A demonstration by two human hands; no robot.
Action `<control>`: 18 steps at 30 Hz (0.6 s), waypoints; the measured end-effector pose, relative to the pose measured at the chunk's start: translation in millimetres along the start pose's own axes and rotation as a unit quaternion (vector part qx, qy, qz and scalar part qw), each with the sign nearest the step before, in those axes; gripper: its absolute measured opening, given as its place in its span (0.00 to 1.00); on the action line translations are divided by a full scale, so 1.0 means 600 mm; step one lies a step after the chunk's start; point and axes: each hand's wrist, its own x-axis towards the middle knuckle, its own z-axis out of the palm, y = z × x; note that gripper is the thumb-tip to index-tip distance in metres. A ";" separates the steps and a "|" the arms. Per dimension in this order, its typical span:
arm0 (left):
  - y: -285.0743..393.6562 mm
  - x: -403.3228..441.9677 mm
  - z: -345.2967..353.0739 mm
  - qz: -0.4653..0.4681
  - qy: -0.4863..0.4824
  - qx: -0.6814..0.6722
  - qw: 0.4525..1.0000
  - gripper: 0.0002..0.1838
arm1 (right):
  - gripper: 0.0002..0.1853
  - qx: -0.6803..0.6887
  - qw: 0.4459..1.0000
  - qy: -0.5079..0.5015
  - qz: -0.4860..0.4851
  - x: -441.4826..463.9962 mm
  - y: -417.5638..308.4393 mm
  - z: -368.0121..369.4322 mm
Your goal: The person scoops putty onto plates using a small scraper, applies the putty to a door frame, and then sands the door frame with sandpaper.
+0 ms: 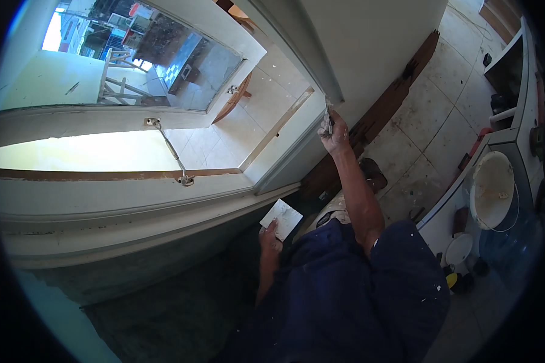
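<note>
My left hand (pixel 271 237) grips a white square plate (pixel 287 219) smeared with pale filler, held low near the sill, thumb on its face. My right hand (pixel 336 134) is raised and closed around a putty knife (pixel 329 120). The knife's blade is up by the lower end of the grey-white frame edge (pixel 330 85); whether it touches cannot be made out. White residue marks the fingers of my right hand.
On the left, a window sash (pixel 224 112) stands open on a metal stay (pixel 172 151) above the sill (pixel 133 202). A worn brown wooden board (pixel 399 91) runs along the wall's base. To the right are a white bucket (pixel 492 190) and a blue translucent container (pixel 505 239) on dirty floor tiles (pixel 430 127).
</note>
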 end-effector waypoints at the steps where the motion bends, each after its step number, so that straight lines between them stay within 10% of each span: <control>1: 0.000 0.003 -0.001 -0.001 -0.001 0.003 1.000 0.16 | 0.09 -0.007 1.000 0.013 -0.002 0.001 0.001 -0.006; 18: 0.006 0.008 -0.014 -0.010 -0.005 0.003 1.000 0.17 | 0.10 -0.011 1.000 0.010 0.019 0.015 -0.010 -0.026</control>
